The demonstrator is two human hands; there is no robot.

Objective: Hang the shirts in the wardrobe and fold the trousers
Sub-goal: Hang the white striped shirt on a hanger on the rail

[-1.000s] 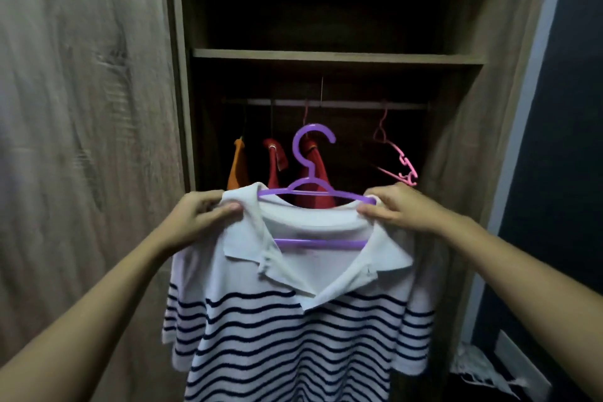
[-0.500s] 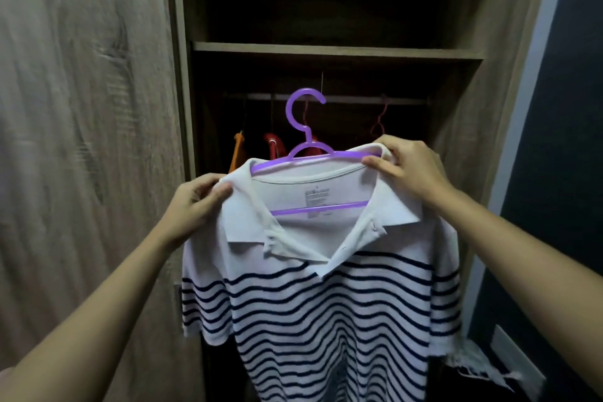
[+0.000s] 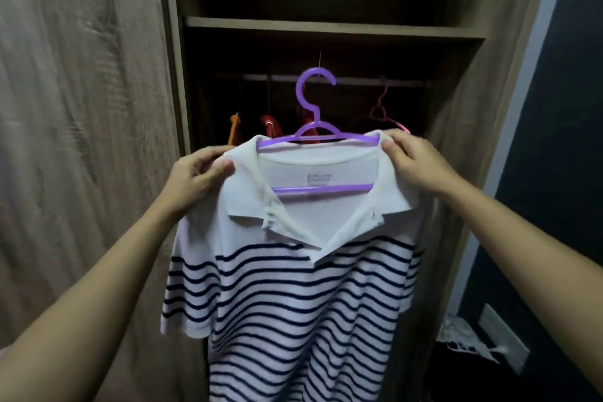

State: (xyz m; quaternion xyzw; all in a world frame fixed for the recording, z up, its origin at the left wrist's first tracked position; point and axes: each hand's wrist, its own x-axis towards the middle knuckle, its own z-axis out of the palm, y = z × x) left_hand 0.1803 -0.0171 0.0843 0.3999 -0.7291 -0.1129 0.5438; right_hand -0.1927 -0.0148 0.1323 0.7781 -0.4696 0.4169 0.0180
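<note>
A white polo shirt with dark stripes (image 3: 293,297) hangs on a purple hanger (image 3: 315,101), held up in front of the open wardrobe. My left hand (image 3: 195,176) pinches the shirt's left shoulder by the collar. My right hand (image 3: 411,163) pinches the right shoulder over the hanger's end. The hanger's hook sits level with the wardrobe rail (image 3: 359,80), in front of it; whether it touches the rail is unclear.
On the rail hang an orange garment (image 3: 234,129), red garments (image 3: 272,127) and an empty pink hanger (image 3: 381,108). A shelf (image 3: 326,28) runs above the rail. The wardrobe door (image 3: 81,140) stands at left. White cloth (image 3: 463,336) lies on the floor at right.
Both hands raised the shirt and hanger from chest height up toward the rail; over the last half second the left shoulder came up and the hanger levelled.
</note>
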